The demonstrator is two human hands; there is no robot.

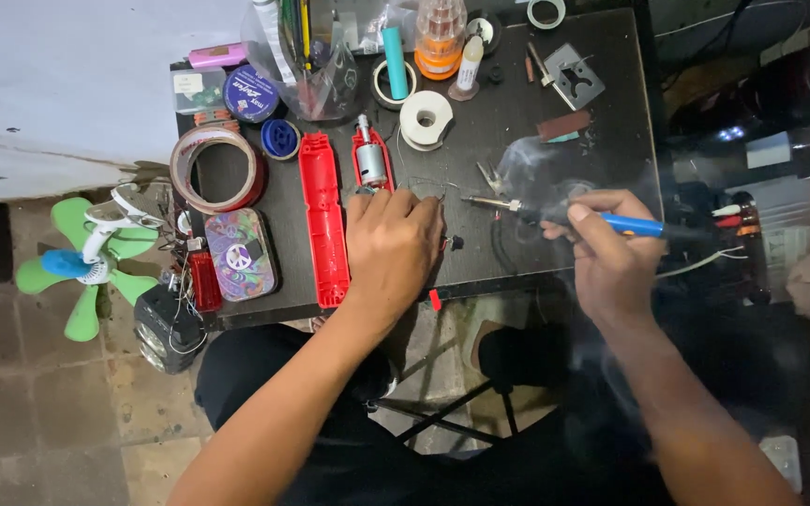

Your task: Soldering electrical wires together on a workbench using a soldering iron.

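My left hand (392,245) lies palm down on the black table (480,150), covering a small part whose edge shows at its fingertips. My right hand (604,245) grips a blue-handled soldering iron (555,214) like a pen, its metal tip pointing left toward my left fingers. Smoke rises above the tip. A red plastic shell half (322,220) lies just left of my left hand. A second red shell half with a small silver motor (370,161) sits behind my left hand.
A tape roll (215,169), a patterned tin (240,253), a white tape roll (426,119), a blue cylinder (394,63) and small containers crowd the table's back and left. A green fan (77,262) sits on the floor at left. Wires and clutter lie at right.
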